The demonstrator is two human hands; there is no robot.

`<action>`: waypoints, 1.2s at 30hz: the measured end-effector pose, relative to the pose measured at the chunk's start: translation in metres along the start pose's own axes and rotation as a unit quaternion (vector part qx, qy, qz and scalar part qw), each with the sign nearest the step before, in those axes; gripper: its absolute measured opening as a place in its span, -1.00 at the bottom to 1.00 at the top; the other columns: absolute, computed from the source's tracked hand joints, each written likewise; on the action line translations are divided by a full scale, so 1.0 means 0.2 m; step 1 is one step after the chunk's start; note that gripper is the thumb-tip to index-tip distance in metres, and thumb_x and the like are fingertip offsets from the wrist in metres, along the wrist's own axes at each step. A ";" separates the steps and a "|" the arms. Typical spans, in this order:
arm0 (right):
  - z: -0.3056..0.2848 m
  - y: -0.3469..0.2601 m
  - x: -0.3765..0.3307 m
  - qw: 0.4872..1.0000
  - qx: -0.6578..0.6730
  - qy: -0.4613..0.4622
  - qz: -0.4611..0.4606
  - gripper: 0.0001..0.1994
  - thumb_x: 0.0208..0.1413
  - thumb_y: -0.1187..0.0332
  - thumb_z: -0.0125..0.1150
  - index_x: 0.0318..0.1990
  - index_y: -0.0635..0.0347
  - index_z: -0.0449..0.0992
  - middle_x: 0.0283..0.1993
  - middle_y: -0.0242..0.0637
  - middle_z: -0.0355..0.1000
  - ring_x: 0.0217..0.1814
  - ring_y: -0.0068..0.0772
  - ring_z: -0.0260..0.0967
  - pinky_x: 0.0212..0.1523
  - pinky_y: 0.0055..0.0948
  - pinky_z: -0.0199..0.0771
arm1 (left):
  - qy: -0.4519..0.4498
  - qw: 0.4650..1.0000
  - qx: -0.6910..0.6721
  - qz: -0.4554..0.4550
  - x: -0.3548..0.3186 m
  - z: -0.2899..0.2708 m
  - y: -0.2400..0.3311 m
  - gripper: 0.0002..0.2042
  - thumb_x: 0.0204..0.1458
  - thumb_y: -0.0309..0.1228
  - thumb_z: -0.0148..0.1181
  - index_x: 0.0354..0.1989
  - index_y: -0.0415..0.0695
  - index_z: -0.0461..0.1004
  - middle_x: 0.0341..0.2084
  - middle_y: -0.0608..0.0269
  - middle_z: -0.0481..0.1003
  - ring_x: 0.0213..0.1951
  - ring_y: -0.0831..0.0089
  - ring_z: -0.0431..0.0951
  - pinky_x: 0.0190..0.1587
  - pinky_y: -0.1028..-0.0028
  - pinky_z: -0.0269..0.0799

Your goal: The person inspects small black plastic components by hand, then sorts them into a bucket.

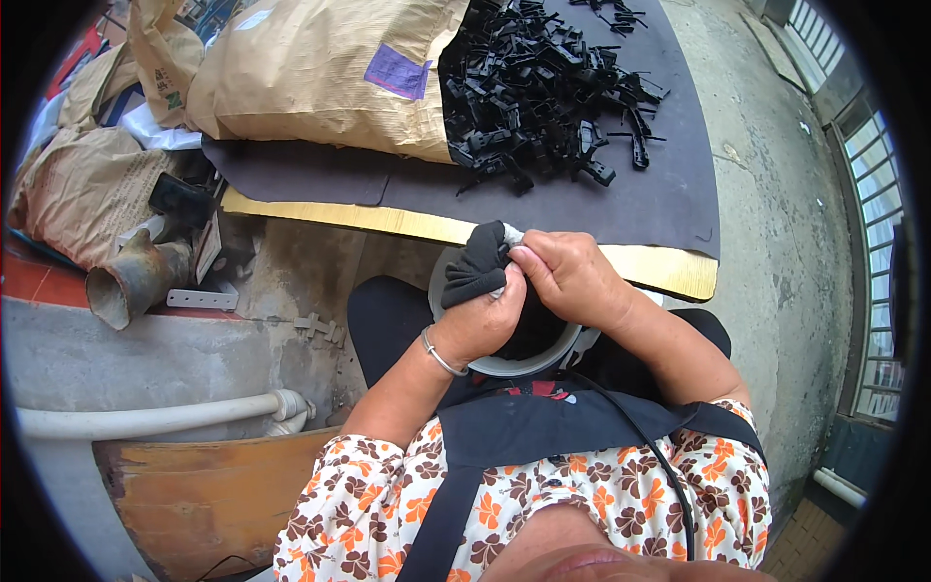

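Note:
Both my hands meet over a pale bucket (514, 368), just in front of the table edge. A black and grey cloth glove (472, 267) is bunched up between them. My left hand (482, 322), with a silver bangle at the wrist, is closed on the glove; the dark cloth hides most of its fingers. Thumb and fingers of my right hand (574, 278) pinch the glove's grey edge. The bucket stands between my knees, its inside dark, and what it holds cannot be made out.
A heap of small black plastic parts (543, 97) lies on the dark-covered table (669, 194), beside a large brown paper sack (310, 87). At left are another sack (87, 189), a rusty metal pipe piece (136, 276) and a white pipe (155, 419). A barred window (873, 184) stands at right.

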State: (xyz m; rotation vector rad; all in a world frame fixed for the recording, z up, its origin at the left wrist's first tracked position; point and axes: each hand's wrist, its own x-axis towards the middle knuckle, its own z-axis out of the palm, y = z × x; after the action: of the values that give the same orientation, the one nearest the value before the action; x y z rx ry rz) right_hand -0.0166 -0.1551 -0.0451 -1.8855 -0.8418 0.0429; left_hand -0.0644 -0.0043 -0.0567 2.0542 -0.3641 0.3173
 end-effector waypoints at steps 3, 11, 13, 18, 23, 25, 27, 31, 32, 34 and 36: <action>0.00 0.00 0.01 0.997 0.000 0.041 -0.060 -0.77 0.15 0.40 0.01 -0.52 0.30 0.32 -0.61 -0.06 0.26 -0.58 -0.02 0.24 -0.54 -0.29 0.24 | 0.024 0.999 -0.002 0.026 0.00 -0.01 0.06 -0.84 -0.04 -0.58 0.00 -0.24 -0.29 0.34 -0.40 0.06 0.39 -0.36 0.19 0.42 -0.27 0.38 0.33; -0.28 0.09 0.09 0.959 -0.109 0.259 0.044 -0.91 0.07 0.44 0.17 -0.36 0.29 0.45 -0.56 -0.29 0.32 -0.60 -0.45 0.17 -0.52 -0.52 0.25 | 0.006 0.986 0.159 0.054 0.06 -0.09 0.06 -0.66 -0.07 -0.45 0.23 -0.07 -0.18 0.43 -0.14 0.04 0.45 -0.04 0.13 0.42 0.05 0.34 0.28; -0.25 0.21 0.10 0.969 -0.091 0.230 0.025 -0.88 0.02 0.50 0.21 -0.27 0.27 0.49 -0.53 -0.28 0.37 -0.57 -0.50 0.26 -0.51 -0.56 0.29 | 0.026 0.984 0.162 0.064 0.10 -0.07 0.05 -0.66 -0.06 -0.45 0.22 -0.07 -0.18 0.43 -0.13 0.03 0.45 -0.03 0.12 0.42 0.06 0.33 0.27; -0.24 0.12 0.07 0.961 -0.143 0.178 -0.155 -0.76 -0.12 0.61 0.23 -0.23 0.22 0.52 -0.55 -0.30 0.37 -0.58 -0.42 0.29 -0.55 -0.53 0.30 | 0.073 0.995 -0.003 -0.074 0.12 -0.03 0.04 -0.66 0.09 -0.41 0.11 0.02 -0.29 0.35 -0.19 0.11 0.49 -0.33 0.49 0.48 -0.23 0.51 0.38; -0.12 0.06 0.02 0.974 -0.031 0.070 -0.214 -0.70 -0.21 0.62 0.22 -0.22 0.21 0.52 -0.61 -0.33 0.32 -0.64 -0.41 0.22 -0.61 -0.49 0.23 | 0.037 0.980 -0.156 -0.116 0.13 -0.02 0.09 -0.60 0.12 -0.38 0.08 0.10 -0.29 0.26 -0.54 0.29 0.47 -0.51 0.61 0.39 -0.38 0.57 0.37; -0.11 0.05 0.01 0.982 0.003 0.078 -0.175 -0.77 -0.15 0.61 0.21 -0.26 0.22 0.50 -0.61 -0.38 0.30 -0.64 -0.50 0.19 -0.62 -0.53 0.19 | -0.024 0.946 -0.254 -0.199 0.12 -0.05 0.09 -0.61 0.12 -0.41 0.09 0.11 -0.28 0.26 -0.59 0.36 0.44 -0.53 0.72 0.34 -0.45 0.66 0.32; -0.09 0.03 0.00 0.986 0.039 0.084 -0.137 -0.84 -0.10 0.59 0.21 -0.31 0.23 0.48 -0.62 -0.43 0.28 -0.64 -0.60 0.15 -0.63 -0.58 0.14 | -0.025 0.950 -0.250 -0.187 0.10 -0.05 0.09 -0.61 0.10 -0.43 0.10 0.10 -0.28 0.27 -0.55 0.35 0.45 -0.52 0.74 0.33 -0.44 0.67 0.32; -0.07 0.01 0.00 0.974 0.189 0.103 0.076 -0.84 0.07 0.46 0.19 -0.47 0.19 0.32 -0.57 -0.61 0.17 -0.53 -0.83 0.02 -0.56 -0.72 0.02 | -0.022 0.961 -0.258 -0.092 0.06 -0.02 0.11 -0.65 0.04 -0.56 0.06 0.04 -0.30 0.32 -0.37 0.35 0.47 -0.44 0.73 0.34 -0.37 0.69 0.30; -0.08 0.02 0.01 0.971 0.203 0.075 0.100 -0.84 0.08 0.44 0.19 -0.47 0.20 0.33 -0.57 -0.61 0.18 -0.52 -0.82 0.03 -0.55 -0.72 0.04 | -0.023 0.961 -0.260 -0.091 0.06 -0.02 0.09 -0.65 0.04 -0.56 0.06 0.04 -0.30 0.32 -0.37 0.35 0.47 -0.44 0.73 0.34 -0.37 0.69 0.30; -0.09 0.03 0.02 0.967 0.219 0.046 0.124 -0.84 0.08 0.42 0.18 -0.46 0.20 0.34 -0.56 -0.61 0.19 -0.51 -0.81 0.04 -0.53 -0.71 0.06 | -0.032 0.985 -0.158 -0.060 0.08 -0.03 0.06 -0.67 0.02 -0.57 0.04 0.01 -0.30 0.34 -0.29 0.30 0.47 -0.34 0.67 0.38 -0.23 0.64 0.34; -0.10 0.03 0.02 0.980 0.170 0.003 0.102 -0.81 0.13 0.37 0.14 -0.47 0.23 0.34 -0.57 -0.57 0.19 -0.49 -0.77 0.09 -0.52 -0.66 0.12 | -0.024 0.987 -0.141 -0.076 0.08 -0.03 0.07 -0.68 0.02 -0.57 0.04 0.00 -0.31 0.34 -0.29 0.28 0.47 -0.30 0.64 0.39 -0.19 0.61 0.34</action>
State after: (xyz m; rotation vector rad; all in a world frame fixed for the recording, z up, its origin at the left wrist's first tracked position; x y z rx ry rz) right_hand -0.0026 -0.1710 -0.0391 -1.6394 -0.5907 0.2896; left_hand -0.0549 -0.0079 -0.0363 1.8007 -0.2632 0.1170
